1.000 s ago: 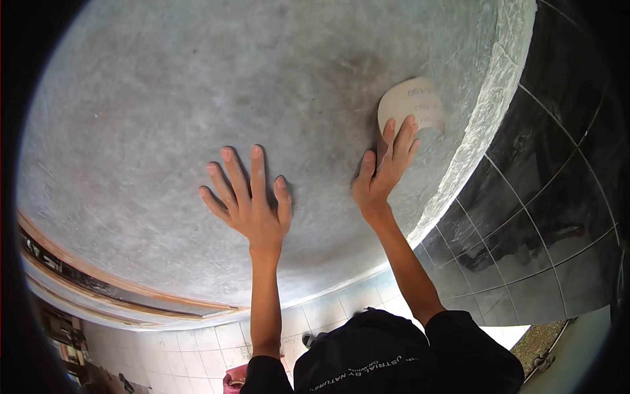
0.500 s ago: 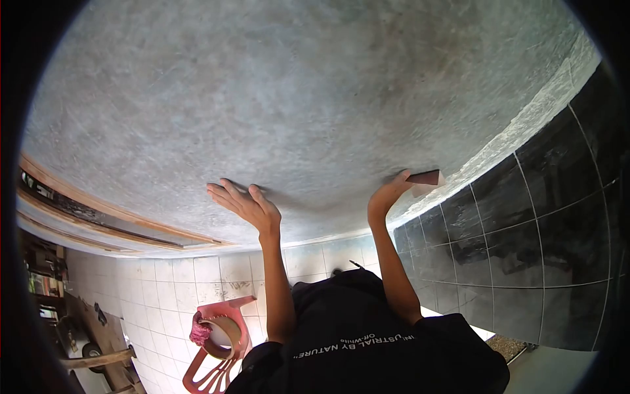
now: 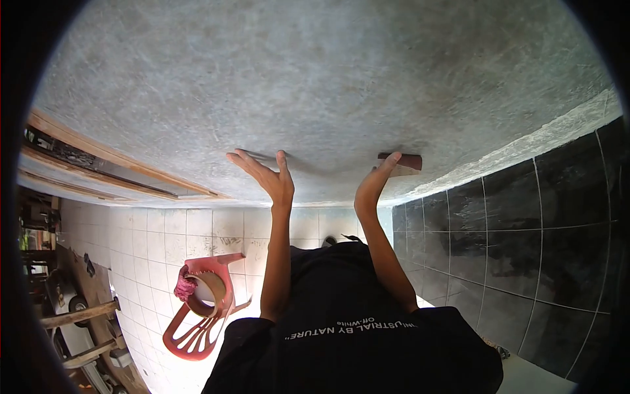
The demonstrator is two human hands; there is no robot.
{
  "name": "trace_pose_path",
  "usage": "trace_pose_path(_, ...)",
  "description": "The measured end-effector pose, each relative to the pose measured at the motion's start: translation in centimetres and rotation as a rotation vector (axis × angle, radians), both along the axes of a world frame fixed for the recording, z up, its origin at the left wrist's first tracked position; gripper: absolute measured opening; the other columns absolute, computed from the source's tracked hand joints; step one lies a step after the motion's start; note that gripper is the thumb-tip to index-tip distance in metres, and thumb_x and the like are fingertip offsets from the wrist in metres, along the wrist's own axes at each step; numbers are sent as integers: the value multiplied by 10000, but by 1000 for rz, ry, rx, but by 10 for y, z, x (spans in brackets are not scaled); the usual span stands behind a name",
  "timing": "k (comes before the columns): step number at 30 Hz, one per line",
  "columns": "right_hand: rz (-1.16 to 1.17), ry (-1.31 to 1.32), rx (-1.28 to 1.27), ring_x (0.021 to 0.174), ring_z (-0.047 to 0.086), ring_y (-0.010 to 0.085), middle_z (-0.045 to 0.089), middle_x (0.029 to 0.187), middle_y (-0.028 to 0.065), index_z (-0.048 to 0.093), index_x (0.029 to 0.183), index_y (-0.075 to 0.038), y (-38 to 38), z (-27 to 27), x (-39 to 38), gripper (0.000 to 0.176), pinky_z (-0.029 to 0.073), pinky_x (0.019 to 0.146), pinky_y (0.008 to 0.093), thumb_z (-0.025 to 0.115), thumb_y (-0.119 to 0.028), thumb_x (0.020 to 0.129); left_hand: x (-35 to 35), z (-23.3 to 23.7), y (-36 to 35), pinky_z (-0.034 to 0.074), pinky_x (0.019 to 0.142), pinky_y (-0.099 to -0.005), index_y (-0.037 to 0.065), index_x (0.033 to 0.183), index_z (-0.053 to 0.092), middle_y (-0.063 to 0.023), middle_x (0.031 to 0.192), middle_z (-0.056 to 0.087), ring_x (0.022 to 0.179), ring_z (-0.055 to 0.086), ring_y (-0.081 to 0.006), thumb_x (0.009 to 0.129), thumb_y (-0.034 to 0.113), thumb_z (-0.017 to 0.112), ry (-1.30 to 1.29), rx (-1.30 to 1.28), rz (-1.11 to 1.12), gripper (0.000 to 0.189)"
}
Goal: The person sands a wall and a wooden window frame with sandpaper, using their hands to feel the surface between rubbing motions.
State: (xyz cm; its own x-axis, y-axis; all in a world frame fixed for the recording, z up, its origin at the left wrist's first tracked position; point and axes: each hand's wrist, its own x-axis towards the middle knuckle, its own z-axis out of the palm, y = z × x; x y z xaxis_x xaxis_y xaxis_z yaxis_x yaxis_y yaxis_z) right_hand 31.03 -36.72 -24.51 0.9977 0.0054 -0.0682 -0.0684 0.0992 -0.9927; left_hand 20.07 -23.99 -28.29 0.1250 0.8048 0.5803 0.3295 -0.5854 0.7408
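A grey plastered wall [image 3: 328, 85] fills the upper part of the head view. My left hand [image 3: 270, 178] rests against it with the fingers stretched out and the thumb apart, holding nothing. My right hand [image 3: 375, 182] grips a folded piece of reddish-brown sandpaper [image 3: 411, 161] at the wall surface, near the corner. The thumb lies over the sandpaper; the other fingers are mostly hidden behind the hand and sheet.
Black tiles [image 3: 499, 243] cover the adjoining right-hand surface. On the white tiled floor [image 3: 147, 243] a red plastic chair [image 3: 197, 341] holds a round tub [image 3: 218, 289] and a pink cloth [image 3: 185, 287]. A wooden frame [image 3: 125, 167] is set in the wall at left.
My right hand has moved left and up with the sandpaper, whose angle has changed. My left hand has also shifted up and right, its fingers now closer together. The whole view has tilted.
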Motion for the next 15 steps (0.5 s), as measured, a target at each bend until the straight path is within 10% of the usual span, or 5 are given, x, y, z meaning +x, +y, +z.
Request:
trace_pose_path(6, -158, 94, 120, 1270, 346, 242, 245, 1430, 164, 56, 1452, -55, -13, -11, 34, 823, 232, 1084, 352, 337, -616, 918, -11, -23, -1, 29, 1117, -507, -12, 1447, -23, -265, 1493, -117, 1396, -88, -391, 893, 372, 578, -36, -110, -37, 903)
trace_pose_path(8, -109, 267, 215, 961, 483, 193, 450, 1121, 104, 370, 1240, -66, -12, -22, 28, 731, 325, 976, 354, 360, -695, 867, -13, -33, 0, 48, 1115, -507, -5, 1449, -30, -275, 1486, -133, 1394, -77, -405, 869, 333, 627, -64, -158, -53, 940)
trace_pose_path(15, 11, 375, 242, 630, 320, 143, 375, 735, 3, 313, 757, -130, -19, -50, 34, 729, 311, 797, 323, 366, -857, 720, -9, -41, 0, -31, 1120, -480, -21, 1424, -126, -273, 1479, -166, 1390, -127, -377, 869, 369, 626, -205, -350, -106, 1012)
